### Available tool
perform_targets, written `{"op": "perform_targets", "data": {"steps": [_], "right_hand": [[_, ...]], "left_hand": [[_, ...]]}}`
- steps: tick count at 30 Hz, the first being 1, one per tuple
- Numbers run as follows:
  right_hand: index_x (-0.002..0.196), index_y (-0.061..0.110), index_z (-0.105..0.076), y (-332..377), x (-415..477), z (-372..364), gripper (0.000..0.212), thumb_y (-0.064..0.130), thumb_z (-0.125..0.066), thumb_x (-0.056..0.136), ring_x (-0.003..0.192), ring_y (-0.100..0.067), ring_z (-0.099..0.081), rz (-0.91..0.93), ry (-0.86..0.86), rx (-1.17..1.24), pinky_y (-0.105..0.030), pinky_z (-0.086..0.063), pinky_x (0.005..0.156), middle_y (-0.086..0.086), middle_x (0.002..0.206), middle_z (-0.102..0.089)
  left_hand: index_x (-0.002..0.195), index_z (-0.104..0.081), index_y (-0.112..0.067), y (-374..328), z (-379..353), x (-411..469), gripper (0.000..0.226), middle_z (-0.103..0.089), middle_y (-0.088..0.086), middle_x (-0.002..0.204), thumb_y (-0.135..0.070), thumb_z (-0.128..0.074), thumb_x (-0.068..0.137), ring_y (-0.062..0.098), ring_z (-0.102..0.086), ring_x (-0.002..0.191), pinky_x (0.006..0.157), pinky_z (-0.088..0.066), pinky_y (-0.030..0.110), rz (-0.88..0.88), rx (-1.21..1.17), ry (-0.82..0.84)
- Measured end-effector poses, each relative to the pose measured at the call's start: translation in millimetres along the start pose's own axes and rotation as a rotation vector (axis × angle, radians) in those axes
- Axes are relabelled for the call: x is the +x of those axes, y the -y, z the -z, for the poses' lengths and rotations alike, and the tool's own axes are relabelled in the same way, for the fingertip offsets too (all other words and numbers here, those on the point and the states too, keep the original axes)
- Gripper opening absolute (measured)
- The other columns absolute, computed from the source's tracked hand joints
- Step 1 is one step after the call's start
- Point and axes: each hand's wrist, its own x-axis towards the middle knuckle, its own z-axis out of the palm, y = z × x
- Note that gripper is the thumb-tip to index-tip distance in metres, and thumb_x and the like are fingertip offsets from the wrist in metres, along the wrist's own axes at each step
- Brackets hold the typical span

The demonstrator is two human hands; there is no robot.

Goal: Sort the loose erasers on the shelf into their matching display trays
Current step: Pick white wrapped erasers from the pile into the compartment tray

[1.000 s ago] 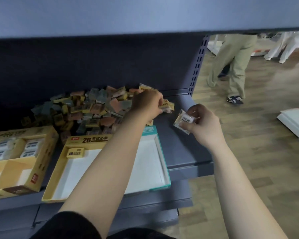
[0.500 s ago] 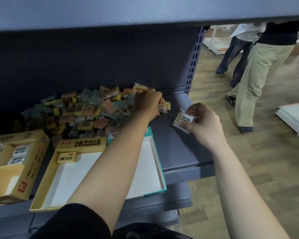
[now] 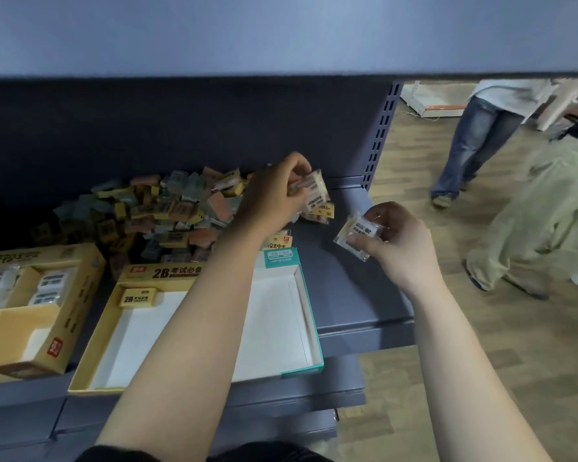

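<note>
The left hand (image 3: 274, 191) sits at the middle of the frame, over the right edge of the pile of loose erasers (image 3: 154, 215), its fingers closed around a wrapped white eraser (image 3: 312, 188) lifted just above the pile. To the right and a little lower, the right hand (image 3: 394, 241) pinches a second wrapped eraser (image 3: 356, 235), white with "2B" printed on it, between thumb and fingertips above the bare grey shelf (image 3: 347, 295).

The pile spreads across the back of the shelf from the left centre of the frame to its middle, a jumble of yellow, orange, grey and white pieces. In front of it, in the lower centre, lies a yellow display tray (image 3: 121, 328) with a white floor; one yellow eraser (image 3: 137, 297) rests in its upper left corner. The left forearm crosses over this tray. Touching its right side is a teal-edged tray (image 3: 311, 328), and how its inside is divided is hidden by the arm. At the left edge of the frame a yellow box (image 3: 64, 311) holds several wrapped white erasers (image 3: 47, 288) in its rear compartments.

In the upper right, two people's legs (image 3: 474, 145) stand on the wooden floor (image 3: 414, 378).
</note>
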Motion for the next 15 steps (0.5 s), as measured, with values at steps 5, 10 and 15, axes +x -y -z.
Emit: {"op": "perform_targets", "data": {"steps": [5,10,15], "right_hand": [[0.094,0.019,-0.064,19,-4,-13,0.037,0.013,-0.088,0.066,0.07,-0.009,-0.063,0.028,0.018,0.178,-0.028,-0.049,0.067,0.01,0.08,-0.069],[0.089,0.031,-0.056,42,-13,-34,0.04,0.026,-0.084,0.061,0.066,-0.023,-0.061,0.069,0.058,0.383,-0.036,-0.049,0.059,-0.001,0.077,-0.066],[0.077,0.027,-0.062,75,-24,-67,0.022,0.023,-0.08,0.065,0.07,-0.025,-0.063,0.101,0.092,0.463,-0.038,-0.047,0.066,-0.01,0.076,-0.066]], "left_hand": [[0.093,-0.056,-0.026,-2,27,-33,0.013,-0.059,-0.02,0.087,-0.013,-0.059,0.095,-0.004,-0.058,0.082,0.066,-0.048,0.017,0.05,-0.058,-0.01],[0.095,-0.062,-0.023,12,55,-65,0.015,-0.064,-0.017,0.101,-0.012,-0.052,0.097,0.001,-0.062,0.091,0.07,-0.053,0.017,0.118,-0.16,-0.056],[0.086,-0.059,-0.029,35,92,-90,0.017,-0.064,-0.02,0.092,-0.016,-0.052,0.095,0.005,-0.065,0.09,0.068,-0.056,0.026,0.198,-0.265,-0.059]]}}
